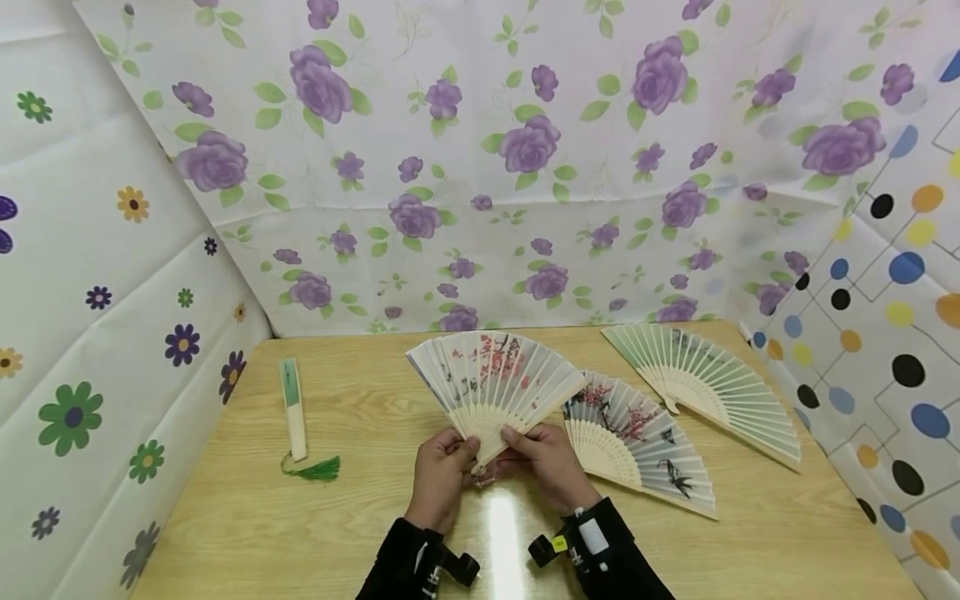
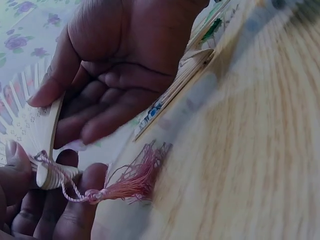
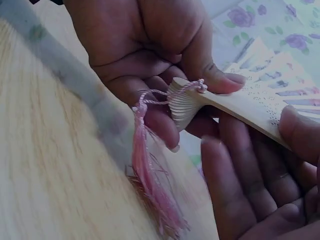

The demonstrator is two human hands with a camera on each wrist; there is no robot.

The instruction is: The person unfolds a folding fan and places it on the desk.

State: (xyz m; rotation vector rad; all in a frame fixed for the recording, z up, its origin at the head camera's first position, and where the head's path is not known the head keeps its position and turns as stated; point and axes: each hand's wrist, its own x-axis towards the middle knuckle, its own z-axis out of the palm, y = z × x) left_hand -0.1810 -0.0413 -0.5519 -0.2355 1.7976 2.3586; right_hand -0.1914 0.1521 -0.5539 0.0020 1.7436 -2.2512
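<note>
- Head view: a blossom fan (image 1: 502,375) is held spread over the middle of the table (image 1: 360,525), pinched by the left hand (image 1: 438,475) and right hand (image 1: 557,468); a folded fan (image 1: 294,408) is laid left, a grey fan (image 1: 648,437) and green fan (image 1: 712,383) right.
- Left wrist view: the blossom fan is gripped low by the left hand; a pink tassel (image 2: 132,185) is looped there.
- Right wrist view: the blossom fan's side is pinched between right thumb and fingers.

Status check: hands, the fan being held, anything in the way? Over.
Left hand and right hand both gripping spread fan. Pink tassel hanging from its pivot end. Possible obstacle: second open fan lying close by the right hand.
</note>
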